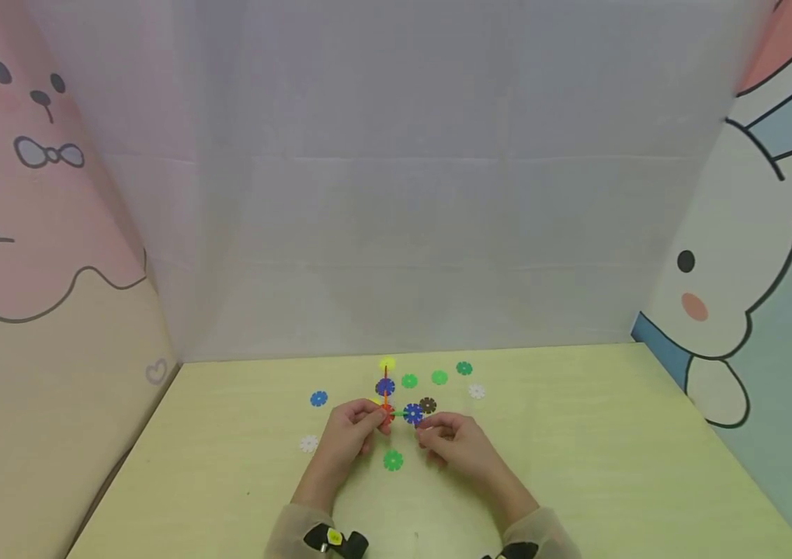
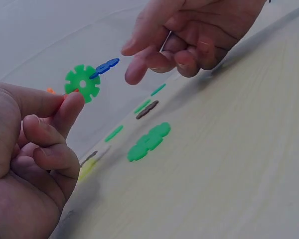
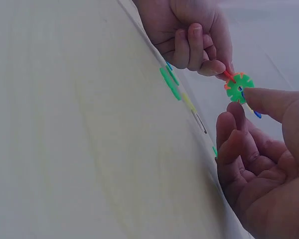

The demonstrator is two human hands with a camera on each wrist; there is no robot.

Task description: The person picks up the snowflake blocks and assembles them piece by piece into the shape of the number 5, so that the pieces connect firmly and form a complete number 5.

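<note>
Between left thumb and fingertips, my left hand (image 1: 350, 427) pinches a red notched plastic disc (image 1: 389, 414), part of a chain of interlocking snowflake discs. From it a green disc (image 2: 82, 83), seen edge-on in the head view, leads right to a blue disc (image 1: 413, 414). An orange disc (image 1: 386, 400), also edge-on, leads away to a second blue disc (image 1: 385, 387), with red and yellow ones beyond. My right hand (image 1: 457, 444) is beside the right-hand blue disc, fingers loosely bent. A gap shows between its thumb and forefinger in the left wrist view, nothing held there.
Loose discs lie about on the pale table (image 1: 228, 466): a green one (image 1: 392, 460) between the forearms, a brown one (image 1: 427, 405) beyond the right hand, a blue one (image 1: 318, 398) and a white one (image 1: 308, 443) at left, several more behind. A white curtain (image 1: 396, 233) rises behind.
</note>
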